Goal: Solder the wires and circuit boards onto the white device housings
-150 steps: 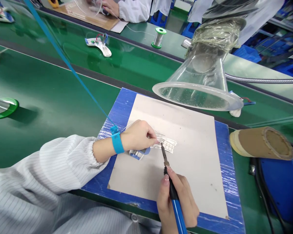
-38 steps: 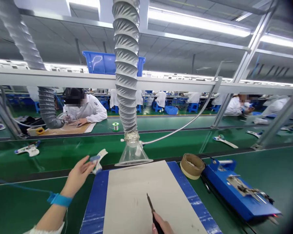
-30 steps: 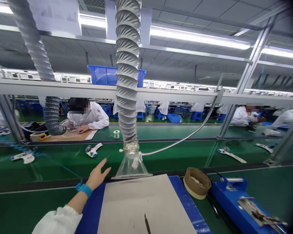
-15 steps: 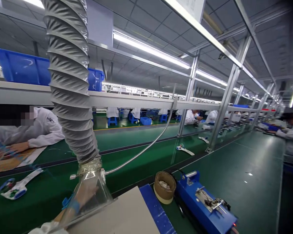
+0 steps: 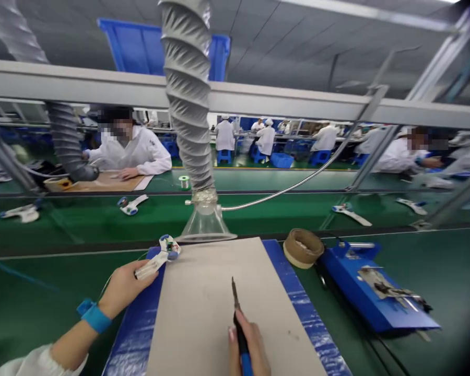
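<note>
My left hand [image 5: 121,290], with a blue wrist strap, is closed around the handle of a white gun-shaped plastic housing [image 5: 163,257]. Green circuitry and wires show in the housing's wider end, which is over the top left corner of a beige board [image 5: 203,292]. Fingers of my right hand [image 5: 255,344] grip a soldering iron [image 5: 241,334] with a black and blue handle. Its tip points away from me above the middle of the board, apart from the housing.
A clear fume hood [image 5: 207,223] on a ribbed duct stands behind the board. To the right are a brown tape roll [image 5: 303,248] and a blue soldering unit [image 5: 376,292]. More white housings [image 5: 133,204] lie on the green belt [image 5: 258,214]. A co-worker [image 5: 131,149] sits across.
My view has swung left and down. My left hand, earlier behind the clear hood, has come back and now holds a housing. The soldering iron has come into view in my right hand.
</note>
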The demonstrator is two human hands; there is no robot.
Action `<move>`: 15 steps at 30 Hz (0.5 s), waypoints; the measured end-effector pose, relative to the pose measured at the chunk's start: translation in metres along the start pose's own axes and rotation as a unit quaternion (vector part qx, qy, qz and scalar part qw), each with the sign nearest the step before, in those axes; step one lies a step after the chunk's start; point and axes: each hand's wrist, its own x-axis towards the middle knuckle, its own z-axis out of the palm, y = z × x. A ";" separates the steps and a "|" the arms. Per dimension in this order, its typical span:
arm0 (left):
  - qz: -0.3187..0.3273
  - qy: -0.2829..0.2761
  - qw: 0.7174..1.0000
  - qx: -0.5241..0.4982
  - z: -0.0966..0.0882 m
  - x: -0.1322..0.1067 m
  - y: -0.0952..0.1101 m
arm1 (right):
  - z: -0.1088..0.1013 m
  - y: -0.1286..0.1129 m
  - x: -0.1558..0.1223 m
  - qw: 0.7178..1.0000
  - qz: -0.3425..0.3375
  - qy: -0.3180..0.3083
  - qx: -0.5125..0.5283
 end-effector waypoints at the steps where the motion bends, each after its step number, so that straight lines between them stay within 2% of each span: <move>1: -0.009 0.013 1.000 0.002 0.005 -0.026 0.000 | 0.001 0.000 -0.001 1.000 0.003 0.009 0.012; 3: -0.004 0.031 1.000 0.002 0.021 -0.076 0.008 | 0.000 0.000 -0.002 1.000 0.011 0.007 0.018; 5: 0.028 0.045 0.998 -0.025 0.042 -0.120 0.022 | -0.003 0.002 -0.001 1.000 0.018 -0.004 0.014; 8: 0.112 0.034 0.989 -0.089 0.063 -0.165 0.048 | -0.009 0.009 0.000 1.000 0.008 -0.028 -0.009; 11: 0.143 0.025 0.979 -0.142 0.060 -0.180 0.063 | -0.011 0.016 -0.002 0.996 -0.010 -0.076 -0.043; 15: 0.114 0.001 0.976 -0.185 0.042 -0.168 0.056 | -0.006 0.025 -0.007 0.985 -0.055 -0.155 -0.058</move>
